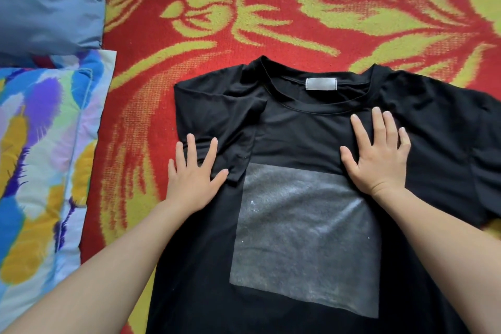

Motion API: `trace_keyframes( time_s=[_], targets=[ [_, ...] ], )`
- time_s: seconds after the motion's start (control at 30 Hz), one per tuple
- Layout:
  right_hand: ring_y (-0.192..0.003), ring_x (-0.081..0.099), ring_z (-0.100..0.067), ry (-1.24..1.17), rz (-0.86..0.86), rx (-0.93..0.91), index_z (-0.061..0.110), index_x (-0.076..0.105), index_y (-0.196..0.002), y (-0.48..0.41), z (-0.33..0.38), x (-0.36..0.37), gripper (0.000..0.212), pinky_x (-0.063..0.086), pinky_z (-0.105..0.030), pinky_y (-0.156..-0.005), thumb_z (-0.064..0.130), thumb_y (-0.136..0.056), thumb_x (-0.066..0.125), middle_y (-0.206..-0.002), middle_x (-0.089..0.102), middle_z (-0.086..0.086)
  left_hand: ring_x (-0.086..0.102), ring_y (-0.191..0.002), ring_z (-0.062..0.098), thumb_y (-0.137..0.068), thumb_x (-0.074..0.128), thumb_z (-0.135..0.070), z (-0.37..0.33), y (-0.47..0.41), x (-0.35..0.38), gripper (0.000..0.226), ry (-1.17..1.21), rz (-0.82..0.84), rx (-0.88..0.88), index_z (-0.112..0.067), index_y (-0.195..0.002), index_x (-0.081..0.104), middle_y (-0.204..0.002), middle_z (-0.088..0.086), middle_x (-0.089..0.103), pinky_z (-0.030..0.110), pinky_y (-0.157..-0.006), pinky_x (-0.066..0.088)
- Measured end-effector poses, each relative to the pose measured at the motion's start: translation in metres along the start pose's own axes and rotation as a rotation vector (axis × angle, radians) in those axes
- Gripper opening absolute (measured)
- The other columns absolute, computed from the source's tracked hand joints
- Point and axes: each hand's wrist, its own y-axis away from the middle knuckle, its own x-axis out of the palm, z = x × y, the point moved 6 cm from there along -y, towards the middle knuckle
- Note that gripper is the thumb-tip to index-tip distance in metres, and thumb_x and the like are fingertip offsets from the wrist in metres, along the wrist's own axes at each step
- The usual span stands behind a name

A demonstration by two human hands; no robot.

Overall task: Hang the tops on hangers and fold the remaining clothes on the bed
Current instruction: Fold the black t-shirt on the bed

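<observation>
A red blanket (298, 43) with yellow-green floral pattern; blue pillow (48, 0) and feather-print pillow (40, 157) at left.

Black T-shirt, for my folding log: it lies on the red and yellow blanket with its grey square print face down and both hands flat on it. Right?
Not quite: the head view shows the black fabric T-shirt with its grey square print facing up. It does lie on the red and yellow patterned blanket, left hand and right hand both flat on it.

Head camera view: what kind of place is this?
Most likely a bed at home: a red-and-yellow blanket covers it, and a blue pillow and a feather-print pillow lie at left.
</observation>
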Motion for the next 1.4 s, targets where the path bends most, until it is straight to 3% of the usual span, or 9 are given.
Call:
trace_keyframes(
  time_s=[0.23,0.37,0.6,0.7,0.83,1.0,1.13,1.27,1.4],
  targets=[
    [-0.145,-0.008,-0.015,-0.216,0.482,0.128,0.035,0.018,-0.148,-0.012,0.002,-0.017,0.057,-0.004,-0.04,-0.114,0.052,-0.094,0.024,-0.159,-0.003,-0.001,-0.012,-0.143,0.036,-0.097,0.03,-0.05,-0.025,0.024,-0.016,0.066,-0.098,-0.132,0.019,-0.027,-0.15,-0.003,-0.156,0.014,-0.014,0.052,-0.114,0.003],
    [-0.145,0.005,-0.019,-0.331,0.263,0.254,0.027,0.03,-0.146,-0.001,-0.045,-0.08,0.048,0.01,-0.039,-0.114,0.034,-0.099,0.039,-0.158,0.011,-0.004,0.04,-0.128,0.045,-0.086,0.037,-0.05,-0.08,0.069,0.015,0.066,-0.077,-0.179,0.233,-0.009,-0.136,0.047,-0.142,0.026,0.04,0.061,-0.093,0.04],
    [-0.134,0.029,-0.038,-0.391,0.002,1.418,-0.002,0.028,-0.141,0.155,-0.224,-0.12,0.073,0.024,-0.044,-0.108,0.029,-0.086,0.064,-0.144,0.03,-0.028,0.036,-0.122,0.035,-0.096,0.005,-0.054,-0.141,0.141,0.083,0.062,-0.059,0.076,0.343,-0.019,-0.133,0.04,-0.13,0.02,0.055,0.05,-0.08,0.051],
    [-0.084,0.058,-0.032,-0.73,-0.055,1.571,-0.008,0.053,-0.103,0.183,-0.232,-0.106,0.042,0.048,-0.036,-0.072,0.024,-0.083,0.071,-0.101,0.059,-0.024,0.038,-0.125,0.039,-0.092,0.004,-0.058,-0.151,0.158,0.088,0.071,-0.06,0.124,0.335,-0.018,-0.139,0.039,-0.137,0.021,0.048,0.047,-0.082,0.055],
    [-0.049,0.034,-0.018,-0.903,-0.004,1.594,0.008,0.043,-0.071,0.183,-0.235,-0.091,0.027,0.027,-0.013,-0.03,0.01,-0.083,0.068,-0.063,0.042,-0.008,-0.014,-0.144,0.027,-0.055,-0.014,-0.068,-0.152,0.162,0.084,0.101,-0.093,0.213,0.361,-0.03,-0.149,-0.009,-0.156,0.006,-0.02,0.036,-0.116,0.014],
    [-0.082,0.061,-0.026,-1.121,-0.074,1.609,0.004,0.047,-0.125,0.175,-0.221,-0.095,0.041,0.044,-0.029,-0.067,0.012,-0.088,0.062,-0.112,0.054,-0.013,-0.019,-0.143,0.017,-0.096,0.031,-0.053,-0.154,0.159,0.074,0.062,0.072,0.328,0.34,-0.034,-0.149,0.003,-0.156,-0.004,-0.02,0.034,-0.113,0.021],
    [-0.038,0.051,-0.014,-1.163,-0.183,1.626,0.014,0.04,-0.074,0.168,-0.214,-0.101,0.025,0.038,-0.022,-0.044,0.001,-0.086,0.059,-0.074,0.052,-0.004,-0.022,-0.142,0.015,-0.096,0.038,-0.05,-0.154,0.155,0.08,0.062,0.187,0.395,0.308,-0.036,-0.149,0.009,-0.155,-0.007,-0.02,0.037,-0.114,0.017],
    [-0.058,0.04,-0.014,-1.137,-0.376,1.564,0.014,0.031,-0.064,0.159,-0.211,-0.112,0.035,0.038,-0.022,-0.056,-0.006,-0.08,0.055,-0.078,0.047,-0.003,-0.025,-0.141,0.014,-0.093,0.042,-0.052,-0.154,0.15,0.084,0.064,0.246,0.482,0.275,-0.038,-0.148,0.013,-0.155,-0.01,-0.021,0.043,-0.115,0.008],
    [-0.057,0.031,-0.019,-0.868,-0.396,0.975,0.016,0.044,-0.058,0.1,-0.162,-0.157,0.015,0.028,-0.029,-0.055,0.012,-0.071,0.05,-0.061,0.038,-0.003,-0.027,-0.139,0.011,-0.093,0.044,-0.049,-0.151,0.149,0.082,0.06,0.355,0.57,0.254,-0.039,-0.147,0.018,-0.155,-0.012,-0.021,0.045,-0.117,0.002]
  ],
)
